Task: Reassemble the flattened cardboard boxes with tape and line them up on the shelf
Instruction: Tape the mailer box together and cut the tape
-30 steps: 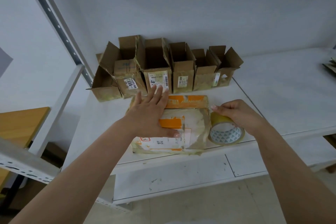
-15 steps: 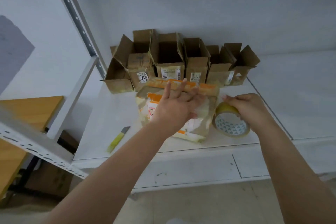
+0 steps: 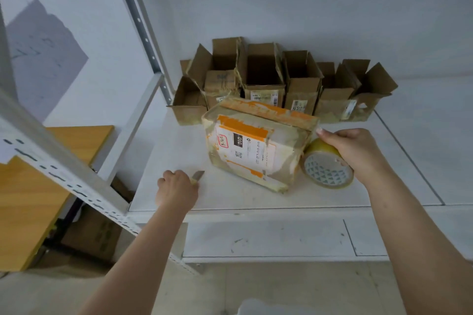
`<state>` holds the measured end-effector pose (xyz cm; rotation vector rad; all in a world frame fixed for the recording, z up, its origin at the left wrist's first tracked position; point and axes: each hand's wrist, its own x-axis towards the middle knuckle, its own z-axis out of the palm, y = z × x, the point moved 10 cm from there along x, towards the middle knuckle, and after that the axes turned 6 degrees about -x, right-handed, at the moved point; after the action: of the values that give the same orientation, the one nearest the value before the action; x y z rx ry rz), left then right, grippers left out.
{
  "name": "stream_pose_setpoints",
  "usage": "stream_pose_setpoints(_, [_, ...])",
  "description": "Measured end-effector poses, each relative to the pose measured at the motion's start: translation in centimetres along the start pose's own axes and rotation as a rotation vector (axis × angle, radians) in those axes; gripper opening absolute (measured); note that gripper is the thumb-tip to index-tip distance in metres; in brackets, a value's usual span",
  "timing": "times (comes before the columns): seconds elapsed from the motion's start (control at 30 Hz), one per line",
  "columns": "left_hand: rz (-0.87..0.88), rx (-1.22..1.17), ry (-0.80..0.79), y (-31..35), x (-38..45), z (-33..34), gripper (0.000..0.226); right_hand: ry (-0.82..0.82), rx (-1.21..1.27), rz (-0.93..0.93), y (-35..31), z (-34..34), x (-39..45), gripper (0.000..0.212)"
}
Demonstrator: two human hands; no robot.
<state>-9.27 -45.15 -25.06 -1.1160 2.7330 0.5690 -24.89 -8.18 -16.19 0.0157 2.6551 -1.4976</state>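
Orange-taped flattened box (image 3: 258, 146) lies mid-shelf (image 3: 409, 161), in front of a row of open boxes (image 3: 281, 84). Right hand (image 3: 350, 151) grips tape roll (image 3: 327, 171) touching it; left hand (image 3: 176, 190) fingers curled round cutter (image 3: 197, 175).

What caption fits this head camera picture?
Left hand grips a yellow utility knife; right hand holds a yellow tape roll beside the orange-taped cardboard box.
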Motion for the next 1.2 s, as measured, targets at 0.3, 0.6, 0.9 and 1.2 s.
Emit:
stream_pose_setpoints(0.3, [0.096, -0.507, 0.144, -0.4, 0.8, -2.8, 0.014, -0.051, 0.001, 0.024, 0.3, 1.1, -0.5, 0.051])
stream_pose_setpoints(0.6, [0.957, -0.797, -0.159, 23.3, -9.5, -10.5, 0.035, -0.117, -0.04, 0.007, 0.3, 1.5, -1.4, 0.069])
stream_pose_setpoints(0.9, [0.85, -0.618, -0.304, 27.9, -6.2, -3.2, 0.044, -0.471, 0.283, -0.05, 2.0, 1.5, -3.0, 0.039])
stream_pose_setpoints(1.2, [0.946, -0.521, -0.278, 28.5, -7.0, -3.0, 0.04, -0.385, -0.075, 0.097, 6.0, 2.5, -0.7, 0.029])
